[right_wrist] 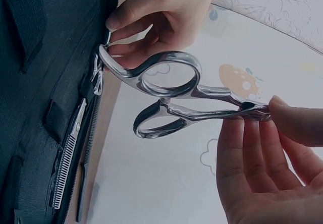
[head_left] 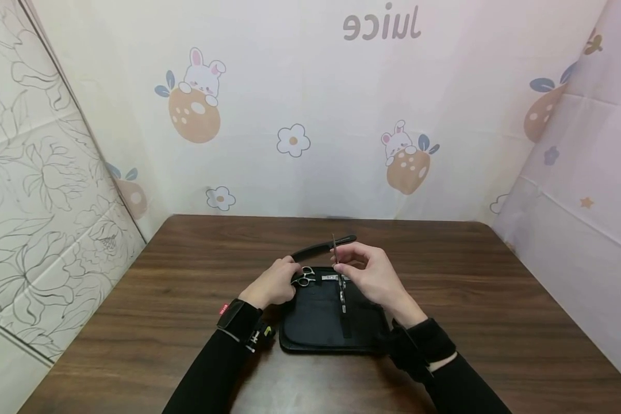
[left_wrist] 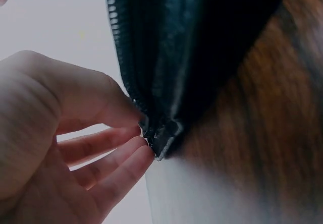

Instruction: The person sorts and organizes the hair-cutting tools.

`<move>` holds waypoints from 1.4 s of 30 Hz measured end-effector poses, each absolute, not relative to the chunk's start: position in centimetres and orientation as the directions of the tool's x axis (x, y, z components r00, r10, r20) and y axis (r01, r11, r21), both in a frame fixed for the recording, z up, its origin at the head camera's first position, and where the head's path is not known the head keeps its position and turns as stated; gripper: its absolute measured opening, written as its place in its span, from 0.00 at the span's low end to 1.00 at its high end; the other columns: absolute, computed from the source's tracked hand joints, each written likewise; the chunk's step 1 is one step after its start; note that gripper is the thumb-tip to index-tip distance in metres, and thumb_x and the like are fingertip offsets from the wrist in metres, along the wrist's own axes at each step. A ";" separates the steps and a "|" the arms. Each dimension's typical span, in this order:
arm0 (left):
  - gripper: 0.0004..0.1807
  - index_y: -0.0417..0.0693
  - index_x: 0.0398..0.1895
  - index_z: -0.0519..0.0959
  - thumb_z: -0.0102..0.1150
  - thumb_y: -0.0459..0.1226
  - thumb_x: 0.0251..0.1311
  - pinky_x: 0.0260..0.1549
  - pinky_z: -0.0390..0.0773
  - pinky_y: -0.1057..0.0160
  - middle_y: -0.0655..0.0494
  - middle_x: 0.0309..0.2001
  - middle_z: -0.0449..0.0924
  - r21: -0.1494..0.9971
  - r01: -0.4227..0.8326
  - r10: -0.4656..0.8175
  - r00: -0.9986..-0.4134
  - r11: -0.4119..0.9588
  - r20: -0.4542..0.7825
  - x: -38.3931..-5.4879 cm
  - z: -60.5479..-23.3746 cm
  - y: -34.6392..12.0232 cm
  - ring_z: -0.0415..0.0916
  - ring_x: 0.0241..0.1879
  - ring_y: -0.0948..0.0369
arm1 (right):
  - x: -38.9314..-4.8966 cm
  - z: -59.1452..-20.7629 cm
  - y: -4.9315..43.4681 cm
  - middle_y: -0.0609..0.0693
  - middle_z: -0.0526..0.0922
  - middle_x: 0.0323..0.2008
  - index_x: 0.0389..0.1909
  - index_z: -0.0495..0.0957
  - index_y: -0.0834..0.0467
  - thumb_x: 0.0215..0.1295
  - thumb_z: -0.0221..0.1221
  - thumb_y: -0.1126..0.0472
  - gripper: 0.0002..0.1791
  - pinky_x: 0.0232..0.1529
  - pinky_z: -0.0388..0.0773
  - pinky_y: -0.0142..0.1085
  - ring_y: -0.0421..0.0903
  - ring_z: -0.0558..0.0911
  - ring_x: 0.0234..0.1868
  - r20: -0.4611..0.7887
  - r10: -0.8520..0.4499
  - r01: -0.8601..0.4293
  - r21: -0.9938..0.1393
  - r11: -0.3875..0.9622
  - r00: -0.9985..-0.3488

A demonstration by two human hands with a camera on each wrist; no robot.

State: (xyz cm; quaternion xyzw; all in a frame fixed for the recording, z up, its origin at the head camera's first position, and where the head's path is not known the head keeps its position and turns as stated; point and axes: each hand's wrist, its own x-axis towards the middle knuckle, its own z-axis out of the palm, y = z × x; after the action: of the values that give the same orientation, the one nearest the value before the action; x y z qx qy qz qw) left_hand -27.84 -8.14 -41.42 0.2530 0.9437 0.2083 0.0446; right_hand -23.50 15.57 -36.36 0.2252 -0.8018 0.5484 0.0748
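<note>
Steel scissors [right_wrist: 171,98] are pinched at the blades by the right hand [head_left: 372,273]. Left hand [head_left: 271,284] pinches the black case [head_left: 321,322] edge on the worktop [head_left: 497,322].

The word "Juice", mirrored, stands in grey letters on the patterned backdrop sheet [head_left: 310,115] at top centre, and a small red tag on the left wristband [head_left: 224,309] is too tiny to read.
</note>
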 end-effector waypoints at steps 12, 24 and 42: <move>0.22 0.44 0.59 0.80 0.68 0.39 0.63 0.56 0.74 0.49 0.46 0.58 0.74 0.386 0.470 0.505 -0.863 0.794 0.012 -27.9 -41.7 -7.5 0.69 0.60 0.47 | -23.6 -36.6 15.5 0.55 0.86 0.45 0.50 0.84 0.60 0.66 0.66 0.70 0.13 0.46 0.81 0.39 0.47 0.85 0.45 0.358 -0.303 -0.460 -0.786 0.413 -0.883; 0.32 0.50 0.59 0.82 0.77 0.53 0.52 0.58 0.72 0.49 0.47 0.59 0.73 0.425 0.439 0.495 -0.868 0.792 -0.026 -27.6 -41.5 -7.7 0.66 0.62 0.48 | -24.4 -36.7 16.1 0.52 0.83 0.42 0.52 0.84 0.62 0.66 0.63 0.74 0.15 0.45 0.81 0.42 0.46 0.81 0.42 0.349 -0.424 -0.548 -0.584 0.600 -0.836; 0.41 0.49 0.64 0.79 0.80 0.56 0.47 0.58 0.72 0.49 0.49 0.61 0.71 0.422 0.415 0.488 -0.870 0.806 -0.076 -27.4 -41.0 -7.3 0.64 0.62 0.49 | -25.5 -35.9 17.0 0.49 0.81 0.40 0.50 0.86 0.60 0.69 0.59 0.72 0.14 0.40 0.76 0.40 0.44 0.79 0.37 0.184 -0.507 -0.539 -0.341 0.771 -0.842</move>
State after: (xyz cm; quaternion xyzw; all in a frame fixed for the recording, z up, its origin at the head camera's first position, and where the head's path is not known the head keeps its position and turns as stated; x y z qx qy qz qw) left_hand -27.37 -7.31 -41.02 0.2386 0.9459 0.2000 0.0909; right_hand -25.46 17.04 -35.88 0.2781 -0.9400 0.1933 0.0407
